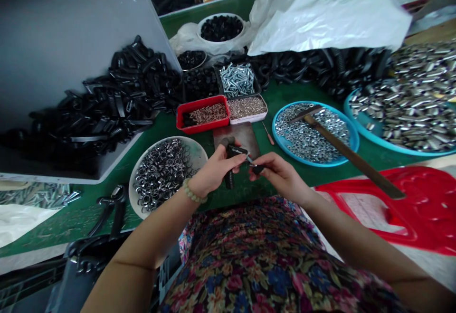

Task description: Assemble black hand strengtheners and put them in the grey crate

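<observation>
My left hand (213, 169), with a beaded bracelet at its wrist, is closed around a black tool part (236, 150) with pale lettering. A dark ribbed section of it sticks out below the fingers. Between thumb and fingers, my right hand (285, 176) pinches a small black knob (258, 168) with a silver bolt (250, 160) that meets the end of the black part. How deep the bolt sits in it, I cannot tell. Both hands are above the front of the green table (223, 200), near a flat metal plate (251, 138).
Metal rings fill a white basin (204, 154) at left; black parts heap in a grey bin (76, 16). Behind are a red tray (183, 122) and silver bolts (237, 79). A hammer (351, 154) lies across a blue basin (281, 154). A screwdriver (268, 133) lies nearby.
</observation>
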`<state>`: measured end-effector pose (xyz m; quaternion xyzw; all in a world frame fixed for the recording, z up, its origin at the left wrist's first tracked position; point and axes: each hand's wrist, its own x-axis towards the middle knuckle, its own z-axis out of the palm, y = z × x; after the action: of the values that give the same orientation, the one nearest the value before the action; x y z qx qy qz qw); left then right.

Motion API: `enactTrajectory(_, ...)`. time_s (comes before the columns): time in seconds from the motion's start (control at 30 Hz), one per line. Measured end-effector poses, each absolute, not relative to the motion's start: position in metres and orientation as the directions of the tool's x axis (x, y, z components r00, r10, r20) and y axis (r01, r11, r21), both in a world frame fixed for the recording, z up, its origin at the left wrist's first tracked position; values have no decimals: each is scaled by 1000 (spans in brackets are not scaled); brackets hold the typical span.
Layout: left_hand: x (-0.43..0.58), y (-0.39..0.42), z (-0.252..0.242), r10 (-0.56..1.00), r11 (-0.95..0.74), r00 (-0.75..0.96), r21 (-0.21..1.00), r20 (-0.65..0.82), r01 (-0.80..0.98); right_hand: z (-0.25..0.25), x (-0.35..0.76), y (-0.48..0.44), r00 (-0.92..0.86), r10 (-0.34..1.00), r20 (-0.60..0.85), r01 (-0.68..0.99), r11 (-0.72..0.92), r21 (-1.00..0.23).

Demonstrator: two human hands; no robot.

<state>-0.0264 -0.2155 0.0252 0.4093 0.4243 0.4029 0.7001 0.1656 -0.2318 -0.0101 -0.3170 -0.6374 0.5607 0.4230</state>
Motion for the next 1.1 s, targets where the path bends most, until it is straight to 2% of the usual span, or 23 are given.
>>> enactTrajectory(0.1,-33,-217,19,914,271,354,947,-198,-170,1,176,-230,-544,806,233,131,356,-925)
enactTrajectory(0.17,-38,-220,17,918,218,360,969,-165,-114,7,180,-231,-611,749,255,180,446,-877)
enactTrajectory(0.23,-41,-224,19,906,192,393,980,-158,-46,10,180,-232,-661,711,240,185,465,-866)
enactTrajectory(0.3,-43,-227,24,878,185,450,983,-162,-7,11,177,-235,-675,712,194,136,378,-916)
enactTrajectory(0.43,-42,-232,32,865,147,484,989,-128,0,12,170,-237,-650,753,102,-37,102,-994)
enactTrajectory(0.63,-34,-236,33,908,122,397,991,-136,60,19,167,-226,-703,711,-13,-250,-265,-931)
enactTrajectory(0.73,-30,-239,27,929,163,340,987,-147,-17,17,166,-225,-702,711,-34,-284,-324,-902)
enactTrajectory(0.87,-26,-243,18,970,152,214,974,-114,-169,15,159,-231,-637,771,-26,-331,-304,-893)
enactTrajectory(1.1,-26,-243,16,991,82,120,985,-64,-151,17,144,-233,-644,761,-71,-384,-402,-831)
